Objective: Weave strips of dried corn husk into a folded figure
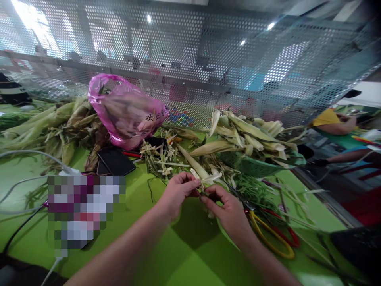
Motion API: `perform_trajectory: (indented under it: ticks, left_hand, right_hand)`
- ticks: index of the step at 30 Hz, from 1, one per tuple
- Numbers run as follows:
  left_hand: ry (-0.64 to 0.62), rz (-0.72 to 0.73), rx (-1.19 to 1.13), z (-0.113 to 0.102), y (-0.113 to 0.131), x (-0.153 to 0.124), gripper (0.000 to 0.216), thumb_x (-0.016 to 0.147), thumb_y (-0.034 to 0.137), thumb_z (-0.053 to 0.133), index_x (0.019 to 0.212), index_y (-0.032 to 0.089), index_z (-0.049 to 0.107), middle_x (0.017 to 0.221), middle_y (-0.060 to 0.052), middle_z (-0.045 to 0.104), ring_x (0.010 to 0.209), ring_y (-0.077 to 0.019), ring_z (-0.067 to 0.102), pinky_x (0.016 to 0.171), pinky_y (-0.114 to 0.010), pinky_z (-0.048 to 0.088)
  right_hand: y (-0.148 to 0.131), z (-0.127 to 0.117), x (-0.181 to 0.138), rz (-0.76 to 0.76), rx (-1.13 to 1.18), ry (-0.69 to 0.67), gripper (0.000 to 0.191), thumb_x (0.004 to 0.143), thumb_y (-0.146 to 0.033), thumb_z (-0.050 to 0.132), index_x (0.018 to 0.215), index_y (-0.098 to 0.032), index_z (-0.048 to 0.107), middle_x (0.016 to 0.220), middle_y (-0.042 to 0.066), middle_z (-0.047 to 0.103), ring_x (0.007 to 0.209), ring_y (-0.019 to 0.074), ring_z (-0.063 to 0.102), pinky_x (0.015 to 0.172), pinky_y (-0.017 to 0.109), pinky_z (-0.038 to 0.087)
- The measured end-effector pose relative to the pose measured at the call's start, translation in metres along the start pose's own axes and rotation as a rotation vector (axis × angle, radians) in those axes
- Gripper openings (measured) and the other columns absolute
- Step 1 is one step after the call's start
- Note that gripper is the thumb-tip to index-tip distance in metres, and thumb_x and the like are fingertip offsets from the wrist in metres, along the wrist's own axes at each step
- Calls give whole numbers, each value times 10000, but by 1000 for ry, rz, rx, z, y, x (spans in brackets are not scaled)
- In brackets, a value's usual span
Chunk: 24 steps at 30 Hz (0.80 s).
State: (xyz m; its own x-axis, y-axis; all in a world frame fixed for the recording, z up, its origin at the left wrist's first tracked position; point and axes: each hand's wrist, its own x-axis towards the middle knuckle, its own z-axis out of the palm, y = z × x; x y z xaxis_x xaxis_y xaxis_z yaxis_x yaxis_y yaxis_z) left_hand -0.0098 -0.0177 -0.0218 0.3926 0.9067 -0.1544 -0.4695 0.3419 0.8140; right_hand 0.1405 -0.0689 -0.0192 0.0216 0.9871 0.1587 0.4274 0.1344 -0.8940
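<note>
In the middle of the view, my left hand [179,194] and my right hand [228,206] meet fingertip to fingertip over the green table. Between them they pinch a small bundle of pale corn husk strips [210,178], with bits of green at its base. Thumbs and forefingers press closed on it, hiding part of the bundle. Beyond the hands lies a pile of cut and knotted husk pieces [166,163]. Scissors [272,237] with yellow handles rest beside my right wrist, next to a red-handled tool [293,238]. Green shredded strands [253,190] are heaped right of my hands.
A pink plastic bag [127,107] stands behind a black phone [117,162]. Husks [65,127] are piled at the left; others fill a green basket [262,166]. White cables [29,153] and a blurred-out item [86,210] lie left. Perforated metal [184,51] stands behind; another person's arm [336,126] shows right.
</note>
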Motion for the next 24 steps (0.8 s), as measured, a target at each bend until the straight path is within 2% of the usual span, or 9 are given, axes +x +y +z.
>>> perform_trajectory:
  ticks: [4, 8, 11, 16, 20, 22, 24]
  left_hand:
    - [-31, 65, 140, 2, -3, 0, 219, 699, 265, 734, 740, 140, 559, 676, 20, 557, 601, -78, 516, 625, -225, 407]
    - [-72, 76, 245, 2, -9, 0, 195, 713, 262, 717, 738, 137, 571, 694, 4, 573, 653, -94, 520, 659, -233, 409]
    - [-93, 72, 267, 2, -11, 1, 178, 723, 265, 700, 757, 141, 577, 706, 7, 568, 661, -98, 511, 663, -237, 399]
    - [-104, 139, 379, 3, -9, 0, 117, 719, 227, 673, 748, 157, 584, 700, 21, 545, 664, -101, 486, 669, -235, 378]
    - [-147, 155, 401, 4, -9, 0, 67, 744, 207, 633, 778, 166, 592, 741, 6, 572, 703, -110, 510, 700, -234, 390]
    - [-157, 158, 440, 3, -10, 0, 51, 748, 205, 619, 769, 170, 588, 723, 8, 568, 691, -112, 509, 679, -232, 387]
    - [-161, 173, 510, 2, -13, 1, 36, 743, 200, 608, 756, 171, 590, 707, 7, 572, 681, -119, 511, 658, -232, 388]
  right_hand:
    - [0, -4, 0, 7, 201, 75, 210, 838, -397, 637, 942, -215, 625, 874, 34, 632, 808, 194, 573, 747, 329, 466]
    - [2, -8, 1, 60, 203, 175, 195, 811, -397, 675, 845, -213, 621, 726, -13, 549, 674, 149, 483, 609, 276, 390]
    - [3, -9, 1, 102, 243, 149, 186, 809, -374, 678, 779, -201, 617, 676, -25, 519, 635, 130, 440, 579, 259, 349]
    - [11, -7, 4, 88, 380, 125, 192, 836, -337, 641, 719, -187, 613, 667, -11, 537, 662, 138, 472, 633, 267, 386]
    - [13, -8, 5, 76, 355, 146, 155, 840, -352, 641, 818, -199, 645, 769, 6, 598, 723, 151, 523, 678, 269, 417]
    - [10, -9, 5, 48, 283, 167, 185, 807, -359, 682, 915, -213, 650, 861, 18, 632, 795, 169, 558, 735, 282, 436]
    - [5, -10, 5, -1, 175, 172, 225, 769, -360, 716, 927, -213, 650, 873, 26, 644, 822, 188, 575, 764, 301, 449]
